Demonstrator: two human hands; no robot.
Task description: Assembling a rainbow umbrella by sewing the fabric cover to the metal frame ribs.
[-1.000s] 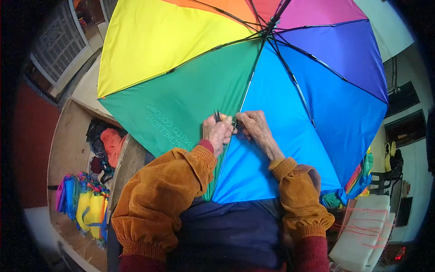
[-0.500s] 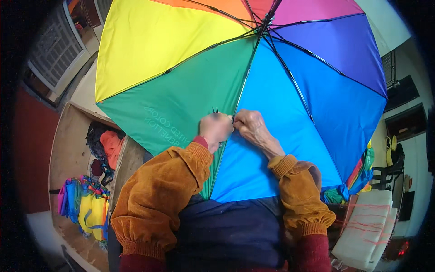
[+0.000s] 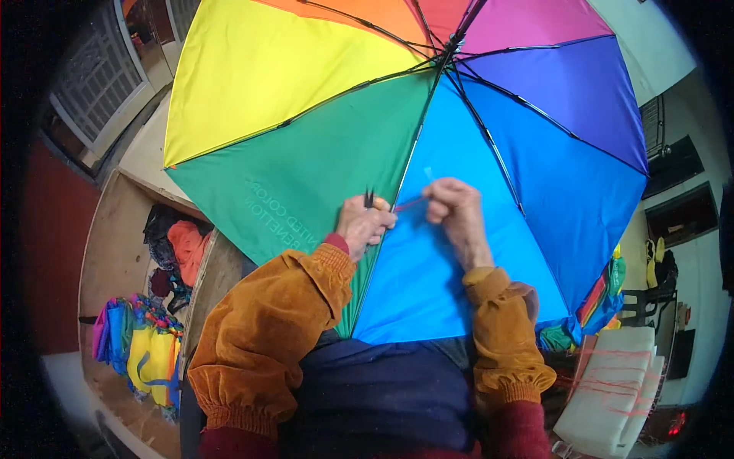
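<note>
**Two hands at the rib of an open rainbow umbrella**

An open umbrella (image 3: 321, 145) with panels of yellow, green, blue, violet, pink and orange filled most of the head view, its inner side turned toward the person and its dark ribs spreading from the hub near the upper edge. It lay across the person's lap, above a dark blue garment (image 3: 382, 398).

The left hand (image 3: 363, 226) was clenched at the seam between the green and the light blue panel, pinching a small dark tool (image 3: 369, 198) whose two tips stuck up just above the fingers; what kind of tool it was could not be told. The right hand (image 3: 455, 210) sat just beside it on the blue panel, fingers curled shut on the end of a thin red thread (image 3: 410, 204) that ran taut between the two hands. Both forearms wore mustard-brown corduroy sleeves (image 3: 267, 336) with gathered cuffs over dark red ones.

To the left, a wooden box (image 3: 107, 252) held a heap of folded umbrellas (image 3: 141, 352) in the same bright colours, with black and orange cloth above them. At the lower right stood a stack of white fabric (image 3: 612, 390) crossed by red threads.
</note>
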